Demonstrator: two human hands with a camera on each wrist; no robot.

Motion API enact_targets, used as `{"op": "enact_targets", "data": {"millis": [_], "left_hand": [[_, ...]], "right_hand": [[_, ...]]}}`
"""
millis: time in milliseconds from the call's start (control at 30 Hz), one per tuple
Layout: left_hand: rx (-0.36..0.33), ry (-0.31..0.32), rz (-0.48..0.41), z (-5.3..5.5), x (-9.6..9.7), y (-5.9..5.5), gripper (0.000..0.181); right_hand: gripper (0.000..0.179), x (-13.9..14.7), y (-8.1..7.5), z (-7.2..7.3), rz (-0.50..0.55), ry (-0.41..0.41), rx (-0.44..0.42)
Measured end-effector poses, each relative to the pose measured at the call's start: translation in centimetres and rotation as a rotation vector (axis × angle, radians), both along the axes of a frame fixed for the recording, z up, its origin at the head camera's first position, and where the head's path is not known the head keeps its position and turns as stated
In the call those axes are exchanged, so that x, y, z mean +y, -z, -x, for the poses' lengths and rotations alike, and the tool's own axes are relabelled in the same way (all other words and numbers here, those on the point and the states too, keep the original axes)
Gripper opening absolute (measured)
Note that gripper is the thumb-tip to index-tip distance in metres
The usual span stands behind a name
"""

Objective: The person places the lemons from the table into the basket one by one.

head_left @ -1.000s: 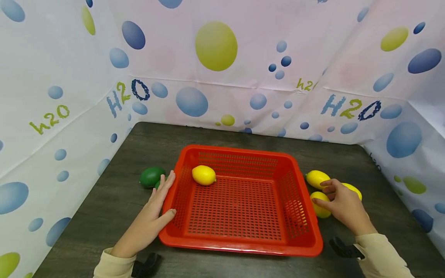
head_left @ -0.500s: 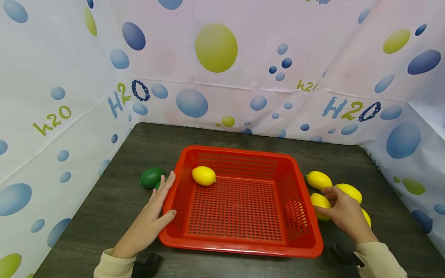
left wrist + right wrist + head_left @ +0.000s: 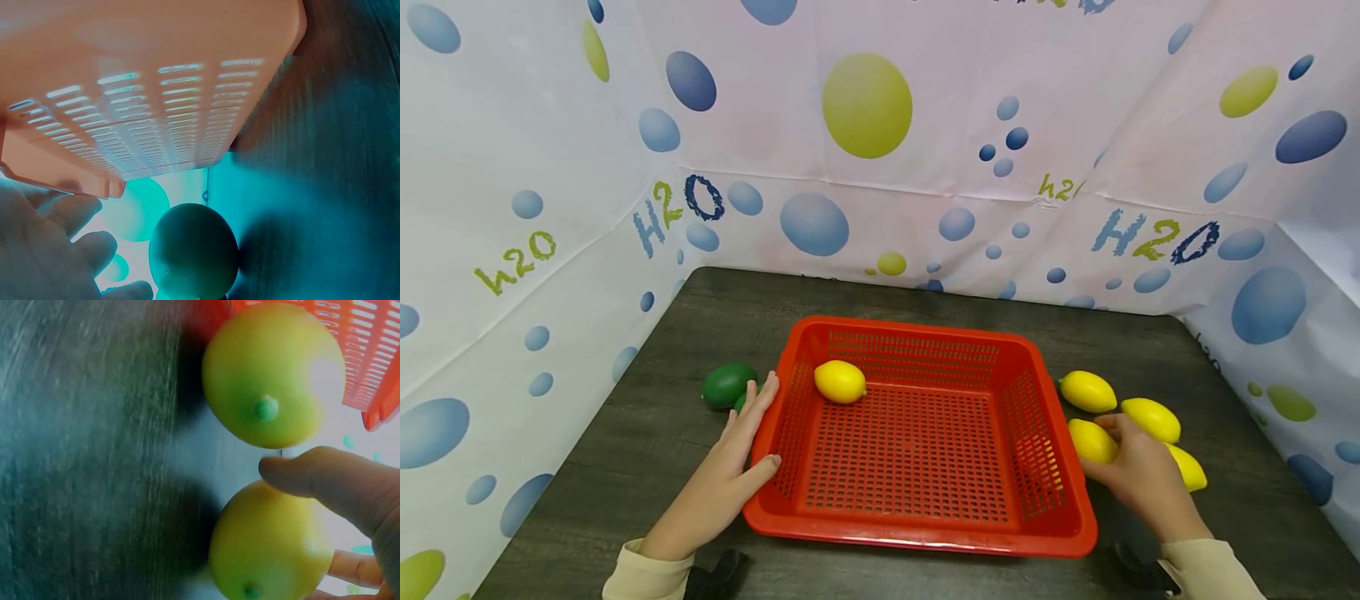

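My right hand (image 3: 1144, 471) is around a yellow lemon (image 3: 1090, 440) beside the right wall of the red plastic basket (image 3: 917, 537), thumb on the near side and fingers behind. In the right wrist view the thumb (image 3: 331, 481) reaches down between two lemons, over the lower lemon (image 3: 269, 544), with fingers beyond it. My left hand (image 3: 718, 487) rests with straight fingers along the basket's left rim. Another lemon (image 3: 840, 382) lies inside the basket near its left wall. Dark green lime-like fruit (image 3: 727, 386) sits left of the basket, partly hidden by my left fingers.
More lemons lie on the dark wooden table (image 3: 685, 325): one lemon (image 3: 1087, 392) behind the right hand, another lemon (image 3: 1152, 419) farther right, and a third lemon (image 3: 1187, 467) partly behind the hand. A patterned sheet (image 3: 865, 250) surrounds the table.
My right hand has lowered and moved slightly toward me, curling around the lemon by the basket. The lemons to its right have come into fuller view. My left hand has stayed put.
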State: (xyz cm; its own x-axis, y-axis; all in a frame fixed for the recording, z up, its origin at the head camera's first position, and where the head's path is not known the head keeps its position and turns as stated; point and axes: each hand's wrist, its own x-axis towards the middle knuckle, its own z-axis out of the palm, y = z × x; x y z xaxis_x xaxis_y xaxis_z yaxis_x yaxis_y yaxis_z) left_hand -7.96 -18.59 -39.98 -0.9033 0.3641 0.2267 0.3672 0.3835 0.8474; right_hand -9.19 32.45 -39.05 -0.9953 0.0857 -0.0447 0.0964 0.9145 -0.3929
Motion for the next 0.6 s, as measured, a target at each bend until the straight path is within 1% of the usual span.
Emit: {"op": "enact_targets", "data": {"millis": [233, 600], "left_hand": [[-0.009, -0.009, 0.005, -0.02, -0.05, 0.03, 0.085], [-0.014, -0.004, 0.0, 0.07, -0.01, -0.01, 0.085]], "right_hand": [[0.074, 0.21, -0.01, -0.28, -0.001, 0.004, 0.001], [0.075, 0.33, -0.61, -0.05, -0.028, 0.014, 0.007]]}}
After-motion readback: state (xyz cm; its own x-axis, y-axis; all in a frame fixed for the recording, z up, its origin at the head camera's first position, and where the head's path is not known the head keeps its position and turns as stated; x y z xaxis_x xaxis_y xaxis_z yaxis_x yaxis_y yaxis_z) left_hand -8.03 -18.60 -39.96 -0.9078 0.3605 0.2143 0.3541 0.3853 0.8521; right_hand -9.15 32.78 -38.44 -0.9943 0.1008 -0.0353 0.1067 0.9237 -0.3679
